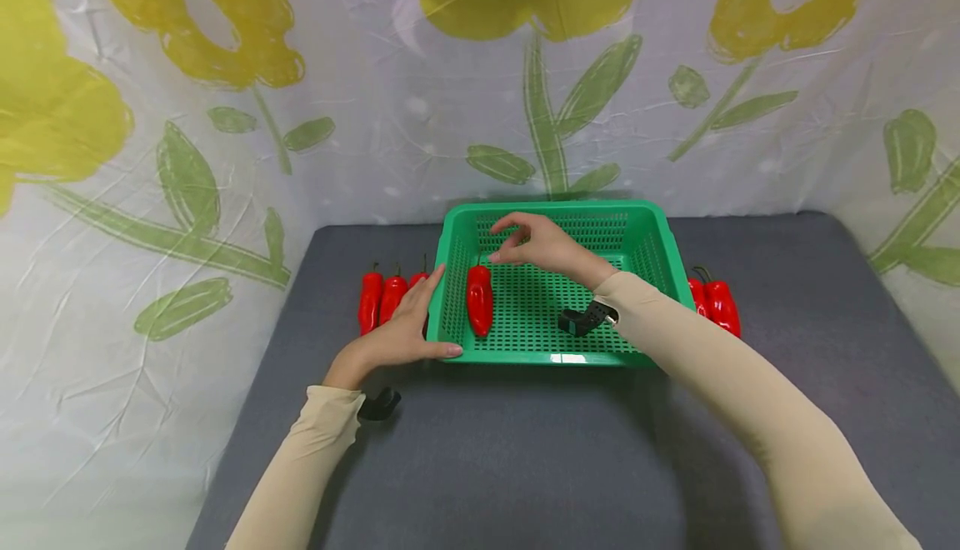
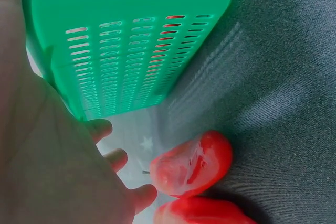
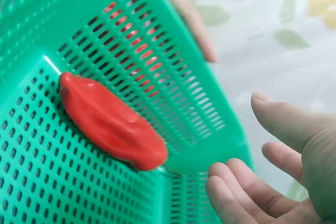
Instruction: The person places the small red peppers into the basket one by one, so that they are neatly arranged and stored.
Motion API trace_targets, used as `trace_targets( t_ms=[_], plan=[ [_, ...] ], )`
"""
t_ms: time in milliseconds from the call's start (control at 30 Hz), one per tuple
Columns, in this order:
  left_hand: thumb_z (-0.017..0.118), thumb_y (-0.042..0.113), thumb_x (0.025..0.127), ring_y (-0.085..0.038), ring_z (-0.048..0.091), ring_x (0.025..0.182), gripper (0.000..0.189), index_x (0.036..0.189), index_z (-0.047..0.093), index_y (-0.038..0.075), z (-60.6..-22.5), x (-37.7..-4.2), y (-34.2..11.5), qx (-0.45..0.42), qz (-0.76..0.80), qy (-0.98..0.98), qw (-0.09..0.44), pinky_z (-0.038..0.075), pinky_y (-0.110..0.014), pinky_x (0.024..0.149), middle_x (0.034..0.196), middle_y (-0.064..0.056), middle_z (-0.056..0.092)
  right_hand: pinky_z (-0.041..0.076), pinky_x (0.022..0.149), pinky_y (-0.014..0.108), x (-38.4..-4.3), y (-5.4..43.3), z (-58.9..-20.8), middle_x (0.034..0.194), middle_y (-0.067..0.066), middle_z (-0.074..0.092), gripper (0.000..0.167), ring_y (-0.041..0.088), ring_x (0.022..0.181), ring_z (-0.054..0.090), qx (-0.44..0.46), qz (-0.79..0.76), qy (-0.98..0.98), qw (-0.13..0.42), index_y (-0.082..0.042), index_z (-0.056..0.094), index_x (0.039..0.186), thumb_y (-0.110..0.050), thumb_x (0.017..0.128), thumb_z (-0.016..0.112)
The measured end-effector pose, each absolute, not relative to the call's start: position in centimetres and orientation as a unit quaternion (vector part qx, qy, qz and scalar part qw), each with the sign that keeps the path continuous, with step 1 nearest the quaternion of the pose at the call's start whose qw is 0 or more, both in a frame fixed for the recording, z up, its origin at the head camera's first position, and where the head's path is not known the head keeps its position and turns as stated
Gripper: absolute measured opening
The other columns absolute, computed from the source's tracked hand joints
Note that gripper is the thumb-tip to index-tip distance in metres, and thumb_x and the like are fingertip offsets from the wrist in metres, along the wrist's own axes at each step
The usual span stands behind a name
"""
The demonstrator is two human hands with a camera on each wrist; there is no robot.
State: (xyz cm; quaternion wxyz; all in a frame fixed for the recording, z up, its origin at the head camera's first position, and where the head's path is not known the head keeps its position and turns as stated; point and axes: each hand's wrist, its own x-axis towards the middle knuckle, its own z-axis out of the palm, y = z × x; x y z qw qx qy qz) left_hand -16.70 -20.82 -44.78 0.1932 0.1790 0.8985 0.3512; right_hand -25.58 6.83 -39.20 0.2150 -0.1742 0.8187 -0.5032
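A single red pepper point(image 1: 479, 300) lies inside the green plastic basket point(image 1: 525, 358), along its left side with the stem toward the back. My left hand point(image 1: 401, 333) rests on the basket's left rim near the front corner, fingers extended and thumb on the front rim. Over the basket, just behind and right of that pepper, is my right hand point(image 1: 551, 246). Its fingers are loosely bent and hold nothing; the right wrist view shows a gap between thumb and fingers, apart from the pepper point(image 3: 113, 121).
Several red peppers point(image 1: 370, 302) lie left of the basket, partly behind my left hand. More red peppers point(image 1: 722, 307) sit against its right side, partly covered by the basket and right sleeve. A flowered cloth point(image 1: 390, 117) hangs behind the dark grey table point(image 1: 510, 450).
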Motion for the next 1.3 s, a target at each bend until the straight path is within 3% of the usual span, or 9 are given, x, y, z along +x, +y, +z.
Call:
trace_targets(
  t_ms=[133,533,800,1200,1300],
  plan=[
    [0.077,0.055,0.078,-0.034,-0.006,0.155,0.121,0.155,-0.015,0.043,-44.9,-16.7,-20.8,0.177,0.348,0.9,0.193,0.014,-0.07,0.118,0.168,-0.006,0.0,0.051,0.089,0.037,-25.0,8.6,-38.0,0.108,0.009,0.068,0.048,0.024,0.102,0.065,-0.175,-0.499,0.824,0.202,-0.023,0.058,0.132,-0.029,0.088,0.076],
    [0.077,0.054,0.078,-0.034,-0.005,0.155,0.12,0.156,-0.014,0.042,-44.7,-16.6,-20.6,0.178,0.349,0.9,0.192,0.017,-0.069,0.118,0.168,-0.006,0.0,0.052,0.095,0.039,-23.4,16.0,-34.4,0.118,0.009,0.066,0.046,0.016,0.105,0.065,-0.151,-0.495,0.837,0.174,-0.024,0.056,0.135,-0.026,0.092,0.072],
    [0.077,0.054,0.078,-0.031,-0.004,0.155,0.119,0.155,-0.013,0.044,-44.5,-16.6,-20.7,0.167,0.355,0.898,0.199,0.022,-0.069,0.117,0.168,-0.006,-0.002,0.048,0.097,0.034,-22.3,21.8,-32.4,0.127,0.001,0.065,0.053,0.001,0.105,0.063,-0.124,-0.454,0.87,0.146,-0.03,0.05,0.142,-0.038,0.093,0.069],
    [0.078,0.053,0.077,-0.03,-0.006,0.156,0.119,0.155,-0.012,0.045,-44.4,-16.4,-20.6,0.162,0.359,0.897,0.199,0.025,-0.068,0.117,0.168,-0.004,-0.002,0.042,0.104,0.049,-19.9,28.9,-34.7,0.13,-0.012,0.06,0.06,-0.014,0.103,0.056,-0.056,-0.426,0.894,0.126,-0.033,0.044,0.147,-0.049,0.093,0.064],
    [0.078,0.053,0.077,-0.03,-0.006,0.156,0.12,0.155,-0.012,0.045,-44.4,-16.5,-20.5,0.162,0.36,0.896,0.201,0.025,-0.068,0.117,0.168,-0.004,-0.002,0.041,0.104,0.049,-19.3,30.3,-36.0,0.134,-0.009,0.056,0.063,-0.018,0.102,0.052,-0.042,-0.415,0.9,0.125,-0.033,0.042,0.148,-0.051,0.092,0.063]
  ],
)
